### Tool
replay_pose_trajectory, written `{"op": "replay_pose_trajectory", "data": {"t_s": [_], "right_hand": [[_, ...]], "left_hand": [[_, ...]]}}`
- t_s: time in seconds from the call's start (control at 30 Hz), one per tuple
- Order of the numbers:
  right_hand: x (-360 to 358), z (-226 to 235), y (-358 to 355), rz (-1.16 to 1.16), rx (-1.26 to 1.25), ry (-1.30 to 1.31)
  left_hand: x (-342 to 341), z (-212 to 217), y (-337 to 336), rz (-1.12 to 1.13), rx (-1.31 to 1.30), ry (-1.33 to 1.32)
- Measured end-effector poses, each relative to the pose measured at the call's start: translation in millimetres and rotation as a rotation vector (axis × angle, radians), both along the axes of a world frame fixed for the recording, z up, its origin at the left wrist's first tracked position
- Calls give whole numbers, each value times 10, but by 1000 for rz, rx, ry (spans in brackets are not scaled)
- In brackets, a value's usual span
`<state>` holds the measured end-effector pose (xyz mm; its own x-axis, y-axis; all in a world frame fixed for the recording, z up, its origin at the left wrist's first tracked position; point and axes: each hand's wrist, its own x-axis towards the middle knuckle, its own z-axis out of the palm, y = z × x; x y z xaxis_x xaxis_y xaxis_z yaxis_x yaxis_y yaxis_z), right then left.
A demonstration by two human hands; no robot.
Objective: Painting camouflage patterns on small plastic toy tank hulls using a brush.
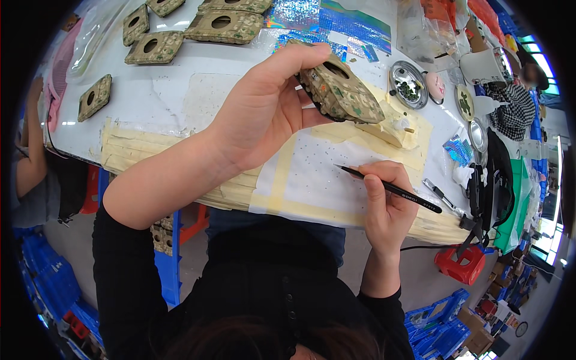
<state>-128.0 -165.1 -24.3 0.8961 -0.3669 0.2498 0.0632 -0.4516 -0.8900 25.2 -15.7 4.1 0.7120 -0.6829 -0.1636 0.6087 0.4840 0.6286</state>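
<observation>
My left hand [258, 114] is raised over the table, its thumb and fingers closed around a camouflage model tank hull [348, 93]. The hull is tilted, and a round hole shows in its top. Lower and to the right, my right hand [389, 207] grips black tweezers [411, 197] like a pen. Their fine tip points left, just over a white sheet of paper [300, 189] taped to the table edge. Tiny specks lie scattered across the sheet. Whether the tip touches the paper or holds a speck, I cannot tell.
Several similar camouflage hulls [155, 48] lie at the far left. Shiny holographic sheets [354, 27] are at the back. To the right are a round metal dish [409, 84] of small green parts, a pen [441, 195] and a pink oval object [435, 87]. Another person's arm [33, 144] shows far left.
</observation>
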Motion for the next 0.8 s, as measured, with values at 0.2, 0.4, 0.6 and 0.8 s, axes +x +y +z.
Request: {"op": "replay_pose_trajectory", "data": {"t_s": [0.2,0.4,0.6,0.8], "right_hand": [[0,1,3,-8,2,9],[2,-17,-3,0,18,-19],[-7,-17,-9,-3,15,-28],[-70,46,-116,14,25,-123]], "left_hand": [[-5,-6,4,4,29,-13],[-5,-11,9,-1,45,-36],[-2,-6,6,0,55,-32],[6,5,5,-8,41,-25]]}}
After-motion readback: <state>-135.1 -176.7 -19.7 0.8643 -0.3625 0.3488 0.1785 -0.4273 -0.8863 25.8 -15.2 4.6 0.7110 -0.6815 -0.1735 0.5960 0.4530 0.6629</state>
